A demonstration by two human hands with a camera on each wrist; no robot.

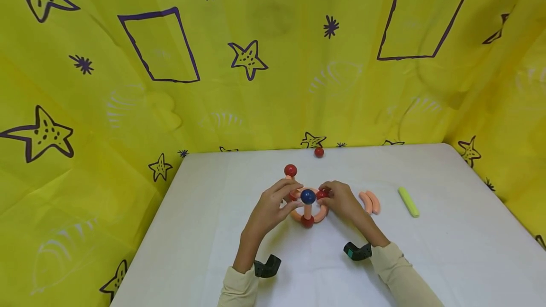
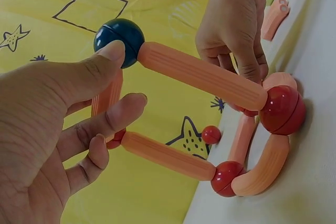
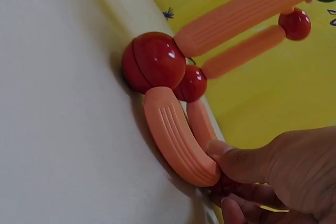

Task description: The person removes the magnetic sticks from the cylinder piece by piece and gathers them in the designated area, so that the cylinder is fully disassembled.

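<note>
A toy frame of orange rods and balls stands on the table, with curved rods [image 3: 178,140] forming a ring at its base. One upright rod [image 2: 205,74] rises from a red ball [image 2: 282,109] to a blue ball [image 1: 308,196]; another upright carries a red ball [image 1: 290,170] on top. My left hand [image 1: 269,205] pinches the blue ball, its thumb on the near side; the index fingertip is hidden. With thumb and fingers, my right hand [image 1: 342,201] holds the ring's right red ball [image 1: 322,195], mostly covered in the right wrist view.
Two loose curved orange rods [image 1: 369,202] lie right of my right hand, with a lime-green rod [image 1: 408,202] farther right. A loose red ball [image 1: 319,152] sits by the back edge of the white table [image 1: 204,231]. Behind it hangs a yellow patterned curtain [image 1: 273,103].
</note>
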